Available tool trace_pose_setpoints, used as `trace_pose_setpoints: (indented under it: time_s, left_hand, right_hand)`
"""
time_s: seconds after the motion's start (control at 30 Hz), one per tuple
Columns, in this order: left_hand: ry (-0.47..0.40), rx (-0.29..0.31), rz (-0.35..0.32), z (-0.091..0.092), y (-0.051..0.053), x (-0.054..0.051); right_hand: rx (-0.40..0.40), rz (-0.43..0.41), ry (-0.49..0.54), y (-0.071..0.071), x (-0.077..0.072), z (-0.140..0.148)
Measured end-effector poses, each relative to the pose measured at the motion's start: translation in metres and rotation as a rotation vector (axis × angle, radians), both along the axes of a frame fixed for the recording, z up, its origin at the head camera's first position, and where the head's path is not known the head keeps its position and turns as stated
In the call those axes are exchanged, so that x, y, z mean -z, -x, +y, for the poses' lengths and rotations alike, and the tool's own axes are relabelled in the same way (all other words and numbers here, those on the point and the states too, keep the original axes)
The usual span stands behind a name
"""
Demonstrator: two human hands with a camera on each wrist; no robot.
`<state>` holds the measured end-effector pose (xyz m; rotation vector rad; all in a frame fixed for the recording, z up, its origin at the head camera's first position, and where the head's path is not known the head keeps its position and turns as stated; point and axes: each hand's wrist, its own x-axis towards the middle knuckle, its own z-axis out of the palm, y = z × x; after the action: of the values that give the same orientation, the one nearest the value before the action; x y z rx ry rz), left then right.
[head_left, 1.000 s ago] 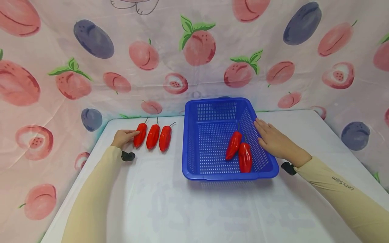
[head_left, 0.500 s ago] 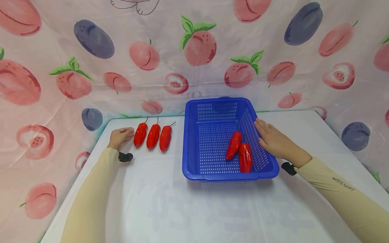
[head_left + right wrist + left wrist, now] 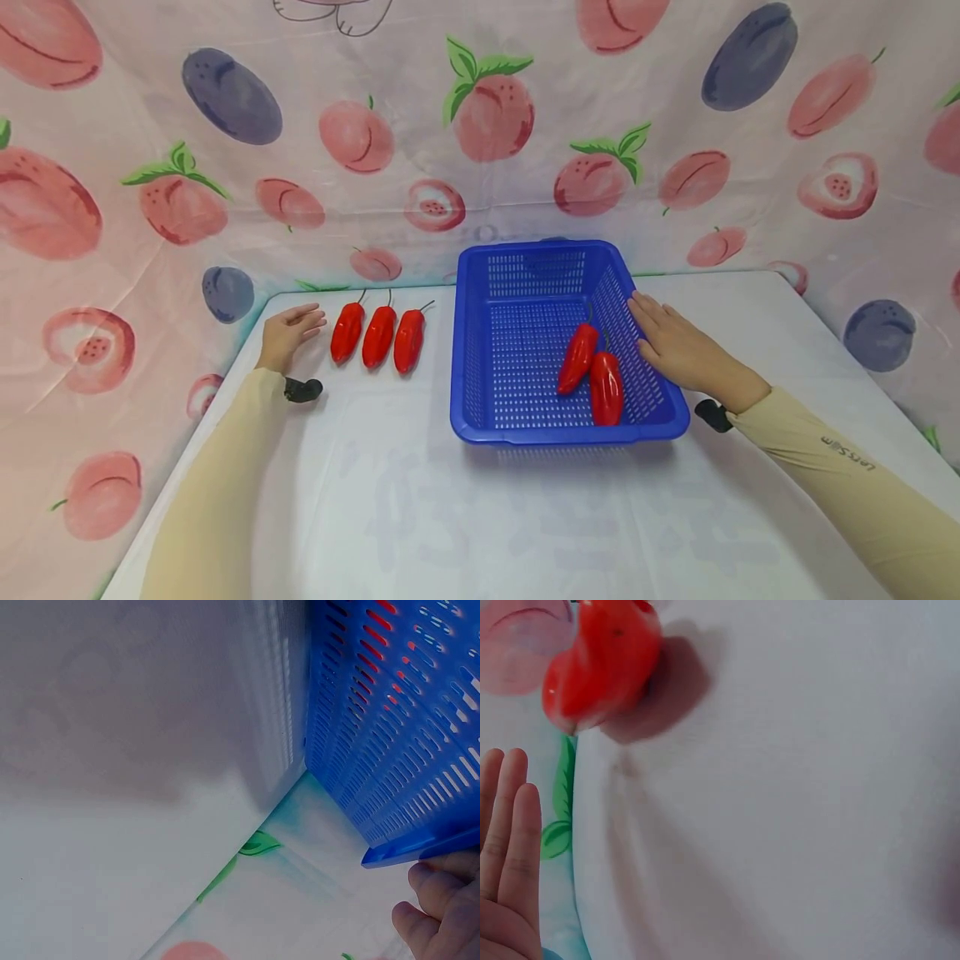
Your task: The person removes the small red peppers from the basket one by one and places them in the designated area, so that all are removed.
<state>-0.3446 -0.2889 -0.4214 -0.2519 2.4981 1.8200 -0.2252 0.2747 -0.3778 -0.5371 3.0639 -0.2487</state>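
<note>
My left hand lies at the left of the table with its fingers extended, touching nothing. Just right of it three red peppers stand in a row: a near one, a middle one and a right one. The left wrist view shows part of a red pepper beyond my fingers. My right hand rests against the right rim of a blue plastic basket, fingers mostly straight. Two red peppers, an upper one and a lower one, lie inside the basket.
A white-covered table carries everything. Behind it and at both sides hangs a pink cloth printed with peaches and plums. Dark wrist cameras sit by the left cuff and the right cuff.
My left hand has let go of the leftmost pepper in the row and drawn back to the left. The peppers and my right hand on the basket stay put.
</note>
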Motion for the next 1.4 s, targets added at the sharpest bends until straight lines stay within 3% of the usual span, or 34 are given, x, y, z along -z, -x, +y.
trace_pose_setpoints:
  time_s: [0.23,0.53,1.13,1.4]
  left_hand:
    - [-0.098,0.086,0.087,-0.002,0.001,-0.013]
    - [-0.164,0.216,0.099,0.005,-0.004,-0.032]
    - [-0.091,0.359,0.144,0.050,-0.016,-0.068]
    - [-0.091,0.379,0.117,0.077,-0.021,-0.081]
  right_hand:
    - [-0.004,-0.001,-0.008,0.000,0.000,-0.001]
    - [-0.002,-0.004,-0.003,0.000,-0.001,0.000]
    - [-0.003,-0.016,0.001,0.000,-0.001,0.000]
    - [-0.006,-0.013,-0.009,0.000,-0.002,0.000]
